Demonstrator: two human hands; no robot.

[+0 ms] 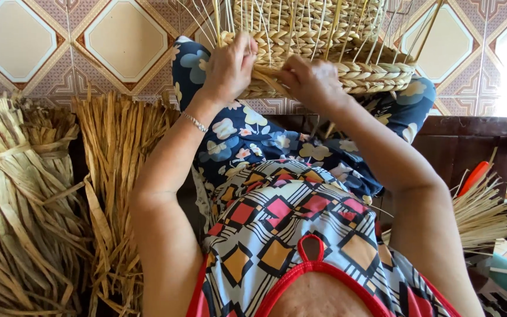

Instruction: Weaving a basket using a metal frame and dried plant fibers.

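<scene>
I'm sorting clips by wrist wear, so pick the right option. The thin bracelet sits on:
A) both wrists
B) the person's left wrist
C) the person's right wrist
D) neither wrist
B: a thin silver bracelet circles the wrist below the left hand, while the wrist below the right hand is bare; both hands rest on the woven basket.

The woven basket [324,41] runs off the frame's top edge. Fingertips of both the left hand [230,67] and right hand [309,82] hide among its strands.
</scene>
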